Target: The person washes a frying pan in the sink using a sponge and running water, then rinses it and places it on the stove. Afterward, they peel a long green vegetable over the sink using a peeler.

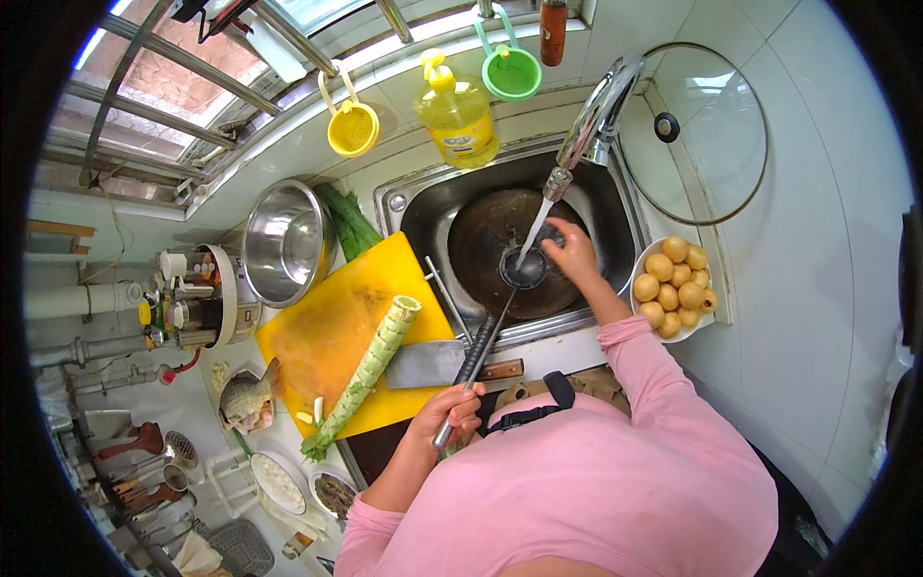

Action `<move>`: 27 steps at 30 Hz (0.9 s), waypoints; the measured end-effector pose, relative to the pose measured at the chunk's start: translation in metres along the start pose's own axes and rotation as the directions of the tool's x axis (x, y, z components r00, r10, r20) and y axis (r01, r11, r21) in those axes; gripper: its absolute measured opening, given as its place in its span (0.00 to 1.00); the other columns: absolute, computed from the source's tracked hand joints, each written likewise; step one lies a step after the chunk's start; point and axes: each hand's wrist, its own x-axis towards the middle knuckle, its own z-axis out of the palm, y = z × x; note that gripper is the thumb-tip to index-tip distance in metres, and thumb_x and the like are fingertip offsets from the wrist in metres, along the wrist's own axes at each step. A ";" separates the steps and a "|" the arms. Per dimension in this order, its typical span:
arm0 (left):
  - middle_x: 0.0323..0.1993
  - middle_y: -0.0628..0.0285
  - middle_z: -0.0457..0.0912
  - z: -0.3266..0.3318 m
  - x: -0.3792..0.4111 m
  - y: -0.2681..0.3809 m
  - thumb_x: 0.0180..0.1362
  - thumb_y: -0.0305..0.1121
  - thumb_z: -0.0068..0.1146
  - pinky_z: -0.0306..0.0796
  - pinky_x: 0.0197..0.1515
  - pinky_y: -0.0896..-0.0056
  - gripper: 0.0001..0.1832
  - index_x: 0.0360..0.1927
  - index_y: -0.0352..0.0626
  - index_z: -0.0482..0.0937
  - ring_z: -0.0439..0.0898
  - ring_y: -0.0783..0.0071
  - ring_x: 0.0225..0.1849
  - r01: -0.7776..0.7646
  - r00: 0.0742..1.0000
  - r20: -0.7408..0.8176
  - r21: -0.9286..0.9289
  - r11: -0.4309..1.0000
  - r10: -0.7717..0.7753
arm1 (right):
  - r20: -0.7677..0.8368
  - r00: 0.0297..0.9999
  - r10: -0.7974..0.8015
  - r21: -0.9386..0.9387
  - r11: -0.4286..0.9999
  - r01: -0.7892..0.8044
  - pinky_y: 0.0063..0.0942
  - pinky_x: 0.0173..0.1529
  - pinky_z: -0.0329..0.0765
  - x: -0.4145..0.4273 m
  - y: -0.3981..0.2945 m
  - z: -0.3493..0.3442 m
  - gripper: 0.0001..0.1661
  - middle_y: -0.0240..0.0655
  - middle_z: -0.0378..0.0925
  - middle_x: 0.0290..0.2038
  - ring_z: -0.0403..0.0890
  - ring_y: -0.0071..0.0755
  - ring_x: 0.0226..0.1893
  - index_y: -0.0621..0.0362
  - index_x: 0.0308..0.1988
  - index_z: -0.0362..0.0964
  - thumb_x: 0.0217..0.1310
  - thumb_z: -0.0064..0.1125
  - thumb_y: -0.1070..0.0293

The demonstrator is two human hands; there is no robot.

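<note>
My left hand (451, 415) grips the end of a long-handled metal ladle (497, 324). The ladle's dark round bowl (532, 274) lies inside a brown-black wok (479, 245) in the steel sink (627, 238). Water (535, 234) runs from the chrome faucet (577, 137) into that bowl. Beside the stream, my right hand (575, 254) hangs over the wok with fingers bent. A greyish blur at its fingertips leaves unclear whether it holds something. The wok's black ribbed handle (474, 352) sticks out over the sink's near edge, alongside the ladle shaft.
Left of the sink, a yellow cutting board (339, 310) bears a peeled green stem (371, 368) and a cleaver (425, 363). A steel basin (288, 241) and a fish (245, 400) are further left. Right stand a bowl of round yellowish-brown items (678, 285) and a glass lid (714, 144).
</note>
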 end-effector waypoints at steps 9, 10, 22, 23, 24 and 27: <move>0.12 0.70 0.67 0.008 0.001 0.016 0.61 0.32 0.49 0.61 0.20 0.81 0.08 0.39 0.38 0.71 0.64 0.85 0.12 -0.038 0.999 0.036 0.252 0.967 0.030 | 0.390 0.855 -0.342 -0.383 0.784 0.488 0.41 0.40 0.72 -0.005 -0.002 0.023 0.14 0.37 0.73 0.34 0.74 0.44 0.38 0.52 0.34 0.74 0.41 0.61 0.70; 0.11 0.70 0.68 0.004 0.000 0.014 0.60 0.31 0.48 0.61 0.19 0.80 0.07 0.38 0.39 0.71 0.64 0.83 0.11 -0.058 0.998 0.010 0.326 0.943 0.058 | 0.267 0.873 -0.408 -0.372 0.792 0.484 0.41 0.41 0.72 -0.006 -0.010 0.022 0.14 0.36 0.73 0.34 0.74 0.45 0.39 0.52 0.34 0.74 0.39 0.61 0.70; 0.22 0.50 0.77 -0.043 -0.047 -0.001 0.51 0.35 0.56 0.69 0.29 0.53 0.09 0.33 0.42 0.75 0.77 0.49 0.27 0.232 0.751 0.054 0.911 -0.340 0.658 | 0.632 0.754 0.181 -0.472 0.861 0.189 0.35 0.48 0.74 -0.019 0.001 -0.012 0.21 0.43 0.79 0.40 0.79 0.46 0.43 0.51 0.43 0.76 0.43 0.60 0.63; 0.20 0.51 0.76 -0.053 -0.053 -0.012 0.51 0.35 0.56 0.69 0.27 0.55 0.09 0.32 0.42 0.75 0.77 0.51 0.25 0.174 0.724 0.086 0.937 -0.302 0.684 | 0.634 0.750 0.189 -0.471 0.864 0.180 0.35 0.48 0.74 -0.018 0.000 -0.013 0.22 0.44 0.79 0.40 0.79 0.45 0.43 0.52 0.43 0.76 0.43 0.60 0.63; 0.19 0.52 0.75 -0.061 -0.059 -0.025 0.51 0.35 0.57 0.69 0.26 0.57 0.09 0.31 0.42 0.75 0.77 0.53 0.23 0.113 0.695 0.116 0.957 -0.267 0.710 | 0.635 0.746 0.198 -0.469 0.867 0.169 0.34 0.48 0.74 -0.017 0.000 -0.013 0.22 0.44 0.79 0.40 0.79 0.45 0.43 0.52 0.43 0.76 0.42 0.61 0.63; 0.15 0.59 0.72 -0.073 -0.081 -0.066 0.54 0.33 0.57 0.67 0.21 0.66 0.08 0.30 0.40 0.73 0.75 0.69 0.16 -0.055 0.578 0.022 0.998 0.012 0.816 | 0.639 0.761 0.113 -0.357 0.920 0.163 0.33 0.48 0.74 -0.015 0.015 -0.011 0.23 0.45 0.79 0.40 0.79 0.45 0.42 0.53 0.43 0.76 0.42 0.62 0.63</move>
